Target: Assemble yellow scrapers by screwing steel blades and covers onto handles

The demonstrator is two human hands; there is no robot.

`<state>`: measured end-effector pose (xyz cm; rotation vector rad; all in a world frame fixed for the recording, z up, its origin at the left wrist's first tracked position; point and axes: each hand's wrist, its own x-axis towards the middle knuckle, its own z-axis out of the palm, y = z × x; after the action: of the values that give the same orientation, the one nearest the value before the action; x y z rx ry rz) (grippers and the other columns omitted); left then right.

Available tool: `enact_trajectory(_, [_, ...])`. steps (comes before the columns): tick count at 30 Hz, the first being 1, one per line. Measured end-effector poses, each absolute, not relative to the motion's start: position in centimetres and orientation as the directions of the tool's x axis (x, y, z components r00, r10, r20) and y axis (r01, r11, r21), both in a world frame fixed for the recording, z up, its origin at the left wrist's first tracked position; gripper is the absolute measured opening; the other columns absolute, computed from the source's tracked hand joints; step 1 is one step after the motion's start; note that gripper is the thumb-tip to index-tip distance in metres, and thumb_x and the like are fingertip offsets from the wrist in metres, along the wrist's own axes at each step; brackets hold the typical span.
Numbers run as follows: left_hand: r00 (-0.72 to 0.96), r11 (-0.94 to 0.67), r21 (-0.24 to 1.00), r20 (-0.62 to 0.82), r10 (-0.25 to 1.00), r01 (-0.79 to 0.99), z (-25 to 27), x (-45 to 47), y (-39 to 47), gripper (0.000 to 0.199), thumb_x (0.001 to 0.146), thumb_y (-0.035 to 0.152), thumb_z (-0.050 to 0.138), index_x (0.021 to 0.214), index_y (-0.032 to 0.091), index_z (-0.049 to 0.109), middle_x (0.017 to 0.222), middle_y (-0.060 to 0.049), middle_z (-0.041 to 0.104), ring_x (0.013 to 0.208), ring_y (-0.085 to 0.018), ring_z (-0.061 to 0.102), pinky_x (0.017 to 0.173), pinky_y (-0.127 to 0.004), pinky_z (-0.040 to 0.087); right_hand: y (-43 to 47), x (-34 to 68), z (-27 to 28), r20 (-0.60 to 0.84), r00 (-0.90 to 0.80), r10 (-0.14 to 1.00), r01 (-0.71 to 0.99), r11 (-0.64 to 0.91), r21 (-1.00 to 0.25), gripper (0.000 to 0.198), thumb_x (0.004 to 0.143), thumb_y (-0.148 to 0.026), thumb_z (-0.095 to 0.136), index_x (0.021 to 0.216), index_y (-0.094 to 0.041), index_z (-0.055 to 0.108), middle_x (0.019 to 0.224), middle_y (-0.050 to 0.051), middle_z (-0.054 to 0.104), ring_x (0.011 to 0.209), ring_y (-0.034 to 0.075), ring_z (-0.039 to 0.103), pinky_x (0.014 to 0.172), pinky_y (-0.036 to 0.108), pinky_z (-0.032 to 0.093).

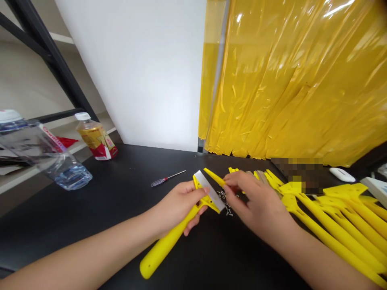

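My left hand (184, 201) is closed around the head of a yellow scraper (169, 246), its thumb pressing a flat metal blade (215, 197) against the head. The scraper's handle slants down toward the near edge. Just to the right, my right hand (254, 197) pinches a narrow yellow plastic strip (214, 176) at one end; its other end points toward the blade's upper corner, apart from it. Small loose screws (229, 211) lie on the black table between the hands, partly hidden by the right hand.
A screwdriver (167, 178) lies beyond my left hand. Several yellow scraper handles (335, 225) are heaped at right, with more yellow strips (272, 179) behind. A large clear bottle (60, 161) and a drink bottle (96, 137) stand left. Yellow plastic sheeting (296, 80) hangs behind.
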<state>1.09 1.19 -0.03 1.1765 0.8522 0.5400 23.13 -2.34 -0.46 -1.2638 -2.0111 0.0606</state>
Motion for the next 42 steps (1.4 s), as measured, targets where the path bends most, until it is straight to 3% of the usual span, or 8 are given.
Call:
enact_trajectory(3, [0.583, 0.308, 0.950, -0.279, 0.763, 0.052, 0.0, 1.2, 1.0, 0.036, 0.098, 0.051, 0.059, 0.081, 0.020, 0.053, 0.063, 0.006, 0.054, 0.035, -0.007, 0.045, 0.029, -0.017, 0.038, -3.0, 21.9, -1.2, 0.525, -0.352, 0.775, 0.671, 0.600, -0.436, 0.010, 0.105, -0.021, 0.050, 0.102, -0.024, 0.059, 0.120, 0.006, 0.071, 0.100, 0.017, 0.071, 0.083, 0.030, 0.054])
enact_trajectory(10, [0.567, 0.349, 0.936, -0.314, 0.762, 0.048, 0.0, 1.2, 1.3, 0.035, 0.097, 0.049, 0.061, 0.080, 0.020, 0.053, 0.063, 0.006, 0.053, 0.036, -0.007, 0.046, 0.029, -0.017, 0.038, -2.5, 21.5, -1.9, 0.319, -0.147, 0.936, 0.456, 0.351, -0.818, 0.011, 0.102, -0.031, 0.060, 0.112, -0.027, 0.062, 0.102, 0.001, 0.071, 0.092, 0.016, 0.068, 0.085, 0.032, 0.056])
enact_trajectory(19, [0.416, 0.287, 0.956, -0.239, 0.877, -0.056, 1.1, 0.3, 2.5, 0.031, 0.096, 0.048, 0.065, 0.084, 0.021, 0.054, 0.063, 0.006, 0.056, 0.035, -0.008, 0.045, 0.029, -0.019, 0.036, -3.2, 21.4, -2.7, 0.351, -0.350, 0.869, 0.835, 0.459, -0.304, 0.011, 0.096, -0.033, 0.069, 0.097, -0.021, 0.069, 0.092, 0.005, 0.065, 0.092, 0.027, 0.058, 0.087, 0.048, 0.046])
enact_trajectory(26, [0.433, 0.253, 0.966, -0.208, 0.877, -0.048, 1.2, 0.3, 2.5, 0.034, 0.098, 0.047, 0.063, 0.080, 0.021, 0.054, 0.063, 0.005, 0.057, 0.035, -0.008, 0.046, 0.031, -0.020, 0.038, -3.1, 20.5, -3.8, 0.335, -0.310, 0.890, 0.890, 0.396, -0.228, 0.015, 0.093, -0.033, 0.072, 0.089, -0.021, 0.064, 0.090, 0.004, 0.064, 0.091, 0.027, 0.057, 0.081, 0.044, 0.043])
enact_trajectory(32, [0.421, 0.244, 0.969, -0.202, 0.884, -0.047, 1.0, 0.2, 2.7, 0.031, 0.097, 0.048, 0.064, 0.084, 0.021, 0.055, 0.066, 0.004, 0.059, 0.036, -0.009, 0.048, 0.031, -0.020, 0.038, -3.0, 20.3, -3.4, 0.334, -0.264, 0.905, 0.823, 0.392, -0.411, 0.017, 0.090, -0.019, 0.067, 0.079, -0.022, 0.054, 0.080, 0.001, 0.060, 0.081, 0.021, 0.054, 0.077, 0.037, 0.042])
enact_trajectory(36, [0.427, 0.231, 0.972, -0.188, 0.885, -0.051, 1.3, -0.1, 2.8, 0.034, 0.097, 0.051, 0.063, 0.084, 0.020, 0.056, 0.066, 0.003, 0.059, 0.036, -0.009, 0.049, 0.032, -0.021, 0.039, -3.0, 20.7, -2.3, 0.239, -0.137, 0.961, 0.677, 0.267, -0.685, 0.023, 0.099, -0.029, 0.056, 0.078, -0.024, 0.048, 0.073, -0.001, 0.057, 0.067, 0.016, 0.054, 0.063, 0.031, 0.040])
enact_trajectory(39, [0.442, 0.259, 0.965, -0.214, 0.871, -0.042, 1.4, -0.2, 2.6, 0.035, 0.097, 0.050, 0.063, 0.083, 0.020, 0.055, 0.065, 0.004, 0.058, 0.035, -0.009, 0.047, 0.032, -0.020, 0.039, -2.8, 21.5, -1.6, 0.145, -0.041, 0.989, 0.407, 0.149, -0.901, 0.018, 0.103, -0.033, 0.052, 0.089, -0.026, 0.042, 0.082, -0.002, 0.065, 0.065, 0.015, 0.059, 0.062, 0.030, 0.046])
enact_trajectory(42, [0.483, 0.329, 0.944, -0.279, 0.830, -0.020, 1.0, 0.0, 2.2, 0.034, 0.097, 0.051, 0.063, 0.084, 0.020, 0.055, 0.065, 0.005, 0.057, 0.035, -0.008, 0.047, 0.030, -0.020, 0.038, -2.9, 22.1, -1.5, 0.229, -0.023, 0.973, 0.305, 0.225, -0.925, 0.012, 0.105, -0.029, 0.049, 0.097, -0.028, 0.041, 0.096, 0.000, 0.066, 0.077, 0.016, 0.063, 0.070, 0.031, 0.051])
